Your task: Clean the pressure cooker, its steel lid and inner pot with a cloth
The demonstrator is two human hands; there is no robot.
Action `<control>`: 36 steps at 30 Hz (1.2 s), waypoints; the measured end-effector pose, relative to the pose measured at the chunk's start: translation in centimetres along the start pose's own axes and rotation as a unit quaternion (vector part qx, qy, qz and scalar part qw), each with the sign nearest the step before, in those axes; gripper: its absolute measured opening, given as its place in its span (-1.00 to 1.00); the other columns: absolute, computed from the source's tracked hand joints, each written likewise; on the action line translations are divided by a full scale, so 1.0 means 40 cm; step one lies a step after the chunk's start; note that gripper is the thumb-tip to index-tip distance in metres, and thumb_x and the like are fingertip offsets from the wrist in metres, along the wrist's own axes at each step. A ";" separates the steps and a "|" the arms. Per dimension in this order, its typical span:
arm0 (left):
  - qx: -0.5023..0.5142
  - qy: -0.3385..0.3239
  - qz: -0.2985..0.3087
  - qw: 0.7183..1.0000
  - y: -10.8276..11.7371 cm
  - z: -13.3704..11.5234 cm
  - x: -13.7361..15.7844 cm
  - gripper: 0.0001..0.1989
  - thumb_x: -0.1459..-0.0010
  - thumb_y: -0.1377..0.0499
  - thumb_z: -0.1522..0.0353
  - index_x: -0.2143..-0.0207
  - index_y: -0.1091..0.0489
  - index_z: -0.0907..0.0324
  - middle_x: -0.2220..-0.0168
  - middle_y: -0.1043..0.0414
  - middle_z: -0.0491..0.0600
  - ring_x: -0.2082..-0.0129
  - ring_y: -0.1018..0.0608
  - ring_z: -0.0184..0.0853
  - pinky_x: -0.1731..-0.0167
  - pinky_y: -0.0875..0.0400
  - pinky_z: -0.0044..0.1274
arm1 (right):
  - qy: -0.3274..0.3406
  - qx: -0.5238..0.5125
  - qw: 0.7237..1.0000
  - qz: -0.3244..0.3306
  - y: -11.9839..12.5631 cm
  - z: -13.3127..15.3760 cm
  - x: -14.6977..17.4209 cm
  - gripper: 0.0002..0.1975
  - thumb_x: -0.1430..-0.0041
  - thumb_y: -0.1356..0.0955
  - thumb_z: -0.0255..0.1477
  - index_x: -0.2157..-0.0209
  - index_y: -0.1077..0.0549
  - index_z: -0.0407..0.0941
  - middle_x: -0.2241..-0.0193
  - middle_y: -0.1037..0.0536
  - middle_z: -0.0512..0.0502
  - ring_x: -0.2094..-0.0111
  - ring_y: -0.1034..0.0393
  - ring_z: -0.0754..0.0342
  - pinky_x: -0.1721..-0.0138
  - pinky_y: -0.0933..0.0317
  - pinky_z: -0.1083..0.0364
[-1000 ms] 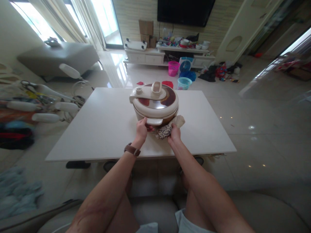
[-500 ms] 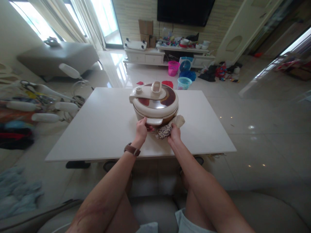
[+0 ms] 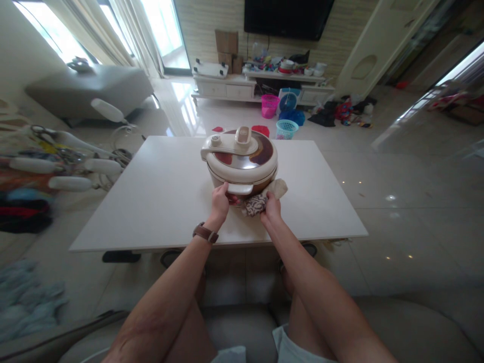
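My 2 hands are working at the front of the cooker [image 3: 245, 176], which is standing upright near the middle of the white bench [image 3: 170, 196] with its lid [image 3: 261, 151] on. My left hand [image 3: 220, 202] is touching the cooker at the left end of its front handle [image 3: 240, 189], the thumb pointing up beside it; my other fingers are partly hiding below, so I cannot tell how firmly they are closing. My right hand [image 3: 273, 205] is clamping a bunched, patterned cloth [image 3: 256, 205], and the cloth is lying against the lower front right of the cooker, just beside the handle. The hands are staying apart from each other, with part of the cloth showing between them. I am wearing a brown watch [image 3: 205, 233] on my left wrist, and I am sitting on a grey sofa [image 3: 238, 325]. Beyond the bench, a pink basket [image 3: 269, 107] and a light blue basket [image 3: 286, 130] are standing on the floor, before a white cabinet [image 3: 227, 89]; a TV [image 3: 289, 17] is hanging above that.
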State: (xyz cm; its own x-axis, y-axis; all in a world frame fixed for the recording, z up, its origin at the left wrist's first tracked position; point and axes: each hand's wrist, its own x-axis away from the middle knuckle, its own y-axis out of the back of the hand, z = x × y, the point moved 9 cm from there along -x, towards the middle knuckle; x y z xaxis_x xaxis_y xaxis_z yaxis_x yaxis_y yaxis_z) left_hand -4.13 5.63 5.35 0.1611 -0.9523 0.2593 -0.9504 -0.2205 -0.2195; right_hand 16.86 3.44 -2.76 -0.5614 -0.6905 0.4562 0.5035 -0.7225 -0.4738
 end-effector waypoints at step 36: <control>-0.009 -0.002 0.005 1.000 0.000 0.002 -0.001 -0.64 -0.25 -0.11 0.15 0.54 -0.31 0.15 0.71 -0.36 -0.05 0.74 -0.44 -0.32 0.72 -0.32 -0.56 | -0.008 0.036 0.999 -0.005 -0.002 0.010 0.009 -0.78 -0.11 -0.37 -0.43 0.16 -0.50 -0.08 0.24 -0.63 0.05 0.20 -0.57 0.10 0.09 -0.53 0.06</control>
State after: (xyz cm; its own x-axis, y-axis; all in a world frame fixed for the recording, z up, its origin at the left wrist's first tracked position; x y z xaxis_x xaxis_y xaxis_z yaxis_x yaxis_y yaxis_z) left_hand -4.13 5.65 5.24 0.1532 -0.9551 0.2537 -0.9563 -0.2080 -0.2055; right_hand 16.89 3.23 -2.26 -0.5561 -0.6837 0.4725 0.5444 -0.7293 -0.4146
